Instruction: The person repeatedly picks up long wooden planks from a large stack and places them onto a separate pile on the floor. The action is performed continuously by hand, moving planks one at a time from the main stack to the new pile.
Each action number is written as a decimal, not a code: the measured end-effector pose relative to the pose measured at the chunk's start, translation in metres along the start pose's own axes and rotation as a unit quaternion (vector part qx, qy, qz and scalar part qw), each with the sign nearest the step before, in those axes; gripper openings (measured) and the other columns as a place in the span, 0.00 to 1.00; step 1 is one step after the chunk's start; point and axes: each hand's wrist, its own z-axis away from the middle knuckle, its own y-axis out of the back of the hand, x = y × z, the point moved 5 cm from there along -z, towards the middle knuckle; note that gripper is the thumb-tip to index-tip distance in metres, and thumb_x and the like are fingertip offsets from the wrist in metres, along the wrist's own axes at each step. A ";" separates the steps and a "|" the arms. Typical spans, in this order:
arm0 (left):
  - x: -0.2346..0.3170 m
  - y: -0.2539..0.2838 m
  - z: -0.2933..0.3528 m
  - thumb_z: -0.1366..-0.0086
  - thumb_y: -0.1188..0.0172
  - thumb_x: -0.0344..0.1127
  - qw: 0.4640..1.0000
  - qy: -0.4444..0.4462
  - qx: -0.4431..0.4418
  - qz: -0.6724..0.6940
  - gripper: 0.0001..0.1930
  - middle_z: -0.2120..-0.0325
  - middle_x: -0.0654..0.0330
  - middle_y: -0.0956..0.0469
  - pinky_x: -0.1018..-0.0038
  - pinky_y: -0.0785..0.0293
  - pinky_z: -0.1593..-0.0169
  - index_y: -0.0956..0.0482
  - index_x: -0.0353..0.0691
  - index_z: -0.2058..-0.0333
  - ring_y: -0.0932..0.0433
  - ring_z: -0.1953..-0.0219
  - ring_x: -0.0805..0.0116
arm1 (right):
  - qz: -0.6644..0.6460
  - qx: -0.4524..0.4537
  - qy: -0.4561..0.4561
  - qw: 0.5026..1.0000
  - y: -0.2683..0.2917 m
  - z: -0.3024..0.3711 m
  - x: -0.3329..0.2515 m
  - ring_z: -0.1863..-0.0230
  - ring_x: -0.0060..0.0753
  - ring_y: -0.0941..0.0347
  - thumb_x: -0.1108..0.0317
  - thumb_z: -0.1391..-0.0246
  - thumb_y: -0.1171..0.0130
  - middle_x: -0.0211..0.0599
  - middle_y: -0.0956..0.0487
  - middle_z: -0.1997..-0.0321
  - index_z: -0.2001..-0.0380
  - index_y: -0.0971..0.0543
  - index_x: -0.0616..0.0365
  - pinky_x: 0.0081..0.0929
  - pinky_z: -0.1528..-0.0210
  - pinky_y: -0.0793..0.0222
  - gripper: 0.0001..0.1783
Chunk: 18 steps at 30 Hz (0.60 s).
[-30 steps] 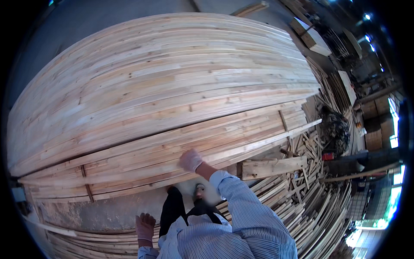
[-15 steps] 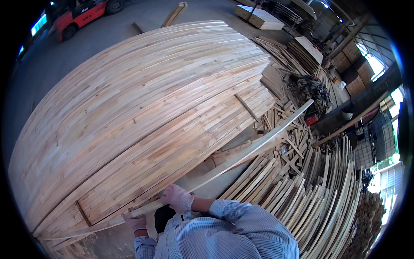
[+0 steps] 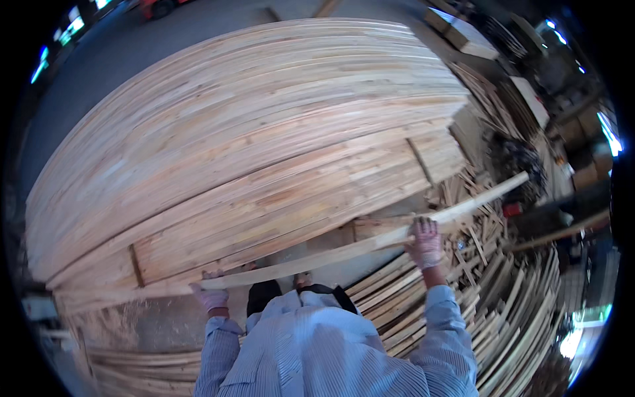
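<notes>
Nearest, low in the frame, the left hand (image 3: 210, 298) has its fingers curled at a long wooden board (image 3: 331, 257), toward lower left. Right of centre, the right hand (image 3: 424, 245) has its fingers bent over the same board; how tightly either hand squeezes cannot be told. The board slants from lower left to the right side of the frame, before the striped shirt (image 3: 331, 344). Being thin for its length, it is probably light enough for two hands, stiff between them but whippy at the ends; its curve here may be partly the lens. Bare, dry-looking wood should not slip much, though edges may splinter. Two holds well apart, around the edges, suit it best. Beyond, a broad stack of boards (image 3: 264, 139) fills the middle and upper frame.
</notes>
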 end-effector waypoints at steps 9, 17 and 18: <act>0.000 -0.059 0.029 0.34 0.63 0.73 0.984 -0.003 0.155 0.084 0.33 0.80 0.55 0.32 0.42 0.27 0.59 0.30 0.45 0.64 0.28 0.73 0.45 | -0.148 -0.052 0.124 0.980 -0.030 0.009 -0.002 0.60 0.62 0.23 0.56 0.58 0.37 0.54 0.19 0.68 0.71 0.16 0.59 0.50 0.53 0.28 0.17; -0.008 -0.015 0.062 0.37 0.54 0.74 0.959 0.003 0.193 0.208 0.35 0.82 0.59 0.34 0.47 0.28 0.62 0.28 0.41 0.66 0.30 0.77 0.51 | 0.015 -0.284 0.207 0.936 -0.082 -0.006 0.008 0.58 0.55 0.21 0.50 0.49 0.40 0.50 0.18 0.61 0.57 0.21 0.56 0.53 0.53 0.26 0.23; -0.007 -0.013 0.064 0.37 0.52 0.74 0.962 0.002 0.188 0.198 0.35 0.82 0.59 0.33 0.47 0.28 0.62 0.27 0.41 0.66 0.29 0.77 0.51 | 0.057 -0.293 0.225 0.928 -0.073 0.000 -0.005 0.56 0.54 0.21 0.51 0.47 0.42 0.47 0.18 0.59 0.57 0.20 0.54 0.53 0.52 0.26 0.21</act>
